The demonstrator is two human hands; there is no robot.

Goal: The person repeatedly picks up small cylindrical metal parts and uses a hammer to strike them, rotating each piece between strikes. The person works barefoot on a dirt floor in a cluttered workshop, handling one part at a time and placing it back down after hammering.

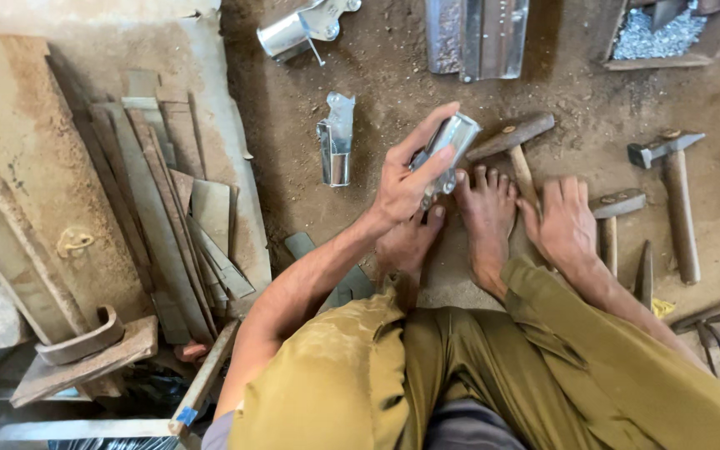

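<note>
Trousers: our olive trousers [460,375] fill the bottom edge, knees cut off by the frame; bare feet [487,218] rest on the dirt floor [393,75].
Far left: rusty plates and strips [160,200] lie stacked on a slab; a curved iron piece [85,337] sits on a wedge below them. What lies under the stack we cannot see.
Loose tin: a folded shiny piece [337,140] lies on the dirt, well apart from our left hand; two more [303,29] [478,35] are cut off at the top.
Left hand: our left hand [406,179] is closed around a shiny metal tube [447,148], held up just above our toes; fingers hide its lower end.
Mallet: a wooden-headed hammer [512,137] lies just beyond the tube, handle partly behind our foot.
Right hand: our right hand [567,223] lies flat, fingers together, on the ground beside the foot, holding nothing.
Right side: a small hammer [614,212] just beside that hand, a chisel [644,275], a larger hammer [672,187].
Top right: a wooden tray [652,60] of metal scraps, cropped.
</note>
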